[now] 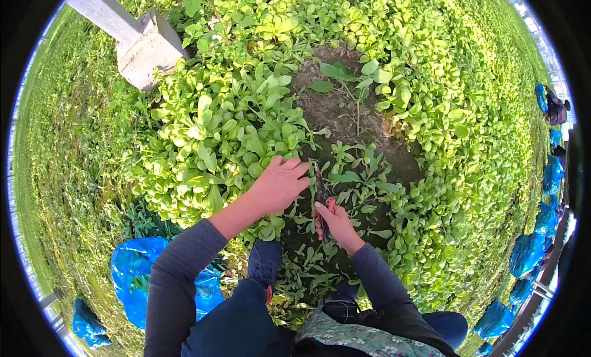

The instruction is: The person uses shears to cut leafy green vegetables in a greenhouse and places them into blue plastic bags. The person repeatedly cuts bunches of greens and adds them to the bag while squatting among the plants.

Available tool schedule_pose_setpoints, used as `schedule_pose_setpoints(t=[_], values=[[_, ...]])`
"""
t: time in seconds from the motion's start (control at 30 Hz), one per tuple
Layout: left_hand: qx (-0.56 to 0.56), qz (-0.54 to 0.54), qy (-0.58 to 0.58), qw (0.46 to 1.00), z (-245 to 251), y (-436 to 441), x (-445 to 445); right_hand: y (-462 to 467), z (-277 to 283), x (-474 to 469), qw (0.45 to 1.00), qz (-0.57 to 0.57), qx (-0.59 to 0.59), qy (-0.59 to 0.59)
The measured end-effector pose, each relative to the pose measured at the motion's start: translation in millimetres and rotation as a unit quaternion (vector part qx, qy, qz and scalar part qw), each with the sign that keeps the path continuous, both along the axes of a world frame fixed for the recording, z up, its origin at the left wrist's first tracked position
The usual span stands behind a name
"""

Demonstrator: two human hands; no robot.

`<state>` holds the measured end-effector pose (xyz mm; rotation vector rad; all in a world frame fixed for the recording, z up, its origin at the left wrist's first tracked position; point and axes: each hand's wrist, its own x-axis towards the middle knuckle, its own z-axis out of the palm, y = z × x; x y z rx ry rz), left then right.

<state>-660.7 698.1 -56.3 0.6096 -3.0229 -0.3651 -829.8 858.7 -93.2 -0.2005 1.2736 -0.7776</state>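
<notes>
Before me a dense patch of leafy green plants [240, 126] borders a strip of dark, bare soil [401, 165]. My left hand [282, 185] rests palm down at the patch's right edge, fingers curled toward the leaves. Its fingertips are partly hidden, so whether they pinch a stem I cannot tell. In my right hand [339, 225] is a pair of hand pruners [322, 191] with red on the handle. Their blades point away from me, just right of the left fingertips. Cut or loose leaves [309, 260] lie on the soil below my hands.
An open blue plastic bag [134, 274] with some greens inside stands left of my shoe [264, 263]. A post on a concrete block [150, 52] rises at upper left. One taller seedling [356, 96] grows from the soil. Several blue bags [528, 253] line the far right, near a person [556, 108].
</notes>
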Motion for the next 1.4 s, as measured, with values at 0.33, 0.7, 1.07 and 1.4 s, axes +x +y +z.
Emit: schedule_pose_setpoints(t=[0.33,0.7,1.07,1.4], values=[[0.058,0.205,0.055,0.975,-33,-39,18,-32,-33,16,0.974,0.054,0.083,-0.206],[0.100,0.313,0.052,0.943,-73,-53,20,-45,-49,15,0.972,0.023,0.051,-0.229],[0.222,0.346,0.175,0.895,-90,-72,21,-72,-62,19,0.984,-0.022,0.027,-0.172],[0.550,0.373,0.340,0.666,-40,-88,33,-91,-59,21,0.997,0.035,0.001,-0.067]])
